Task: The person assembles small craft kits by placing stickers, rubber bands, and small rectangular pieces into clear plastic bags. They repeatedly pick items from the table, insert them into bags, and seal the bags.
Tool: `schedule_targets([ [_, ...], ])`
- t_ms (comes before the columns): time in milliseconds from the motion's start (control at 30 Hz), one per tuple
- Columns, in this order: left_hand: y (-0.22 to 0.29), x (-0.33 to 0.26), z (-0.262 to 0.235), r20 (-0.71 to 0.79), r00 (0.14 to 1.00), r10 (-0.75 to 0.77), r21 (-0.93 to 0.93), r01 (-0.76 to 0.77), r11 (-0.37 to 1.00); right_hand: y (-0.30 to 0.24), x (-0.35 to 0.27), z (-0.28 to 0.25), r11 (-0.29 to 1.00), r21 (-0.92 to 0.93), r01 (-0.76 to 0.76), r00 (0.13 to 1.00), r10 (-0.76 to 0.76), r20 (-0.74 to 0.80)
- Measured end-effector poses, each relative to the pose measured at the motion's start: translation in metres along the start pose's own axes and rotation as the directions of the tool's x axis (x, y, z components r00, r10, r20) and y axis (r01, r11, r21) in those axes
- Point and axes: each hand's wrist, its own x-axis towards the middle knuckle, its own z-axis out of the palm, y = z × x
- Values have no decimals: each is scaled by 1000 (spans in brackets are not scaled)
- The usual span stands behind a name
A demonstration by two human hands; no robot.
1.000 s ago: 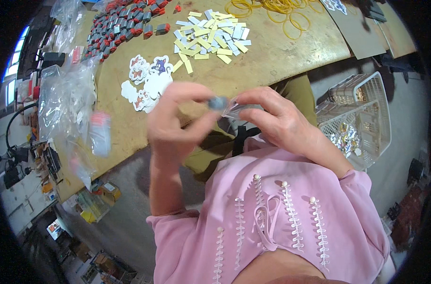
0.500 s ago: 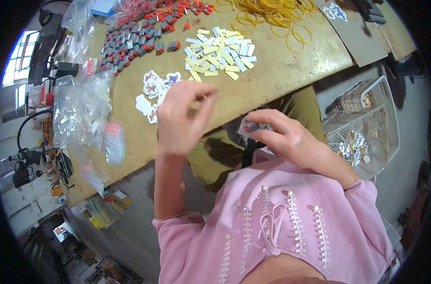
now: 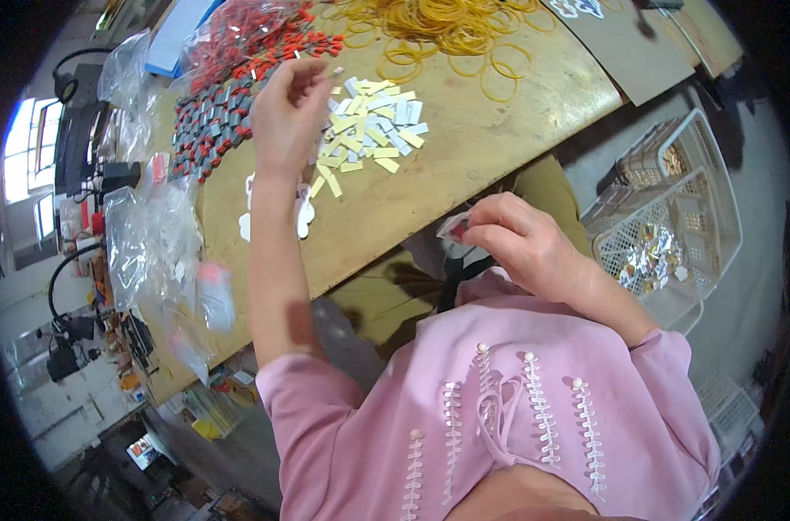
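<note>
My left hand [image 3: 286,111] is over the table, between a pile of grey-and-red small pieces [image 3: 208,122] and a heap of pale yellow and white paper strips [image 3: 373,122]. Its fingers are curled together, and I cannot make out what, if anything, is between them. Partly covered by my left forearm lie white-edged cutout stickers [image 3: 304,213]. Close to my body, below the table edge, my right hand [image 3: 529,243] pinches a small clear plastic bag [image 3: 453,227] with something red showing in it.
Yellow rubber bands [image 3: 447,35] lie heaped at the table's far side. Clear plastic bags [image 3: 152,243] cover its left edge. To the right stands a white plastic basket [image 3: 703,217] with shiny small packets in it. A grey board [image 3: 629,52] lies at the far right corner.
My left hand has moved forward and left, from above the stickers to beside the grey-and-red pieces. My right hand keeps hold of the small bag near the same place. The view has shifted slightly.
</note>
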Motion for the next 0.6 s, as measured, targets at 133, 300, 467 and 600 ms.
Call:
schedule_targets([
  [133, 88, -87, 22, 200, 980, 6, -458, 88, 885, 3, 6, -8, 999, 32, 2, 999, 0, -50],
  [300, 91, -136, 33, 108, 917, 384, -211, -357, 910, -10, 18, -8, 998, 60, 35, 998, -32, -48],
  [467, 87, -140, 18, 64, 981, 182, -133, -173, 976, -12, 15, -8, 998, 53, 37, 999, -36, -9],
  [600, 66, -108, 13, 48, 998, 30, 81, -34, 996, -13, 6, -8, 999, 52, 12, 1000, -13, 22],
])
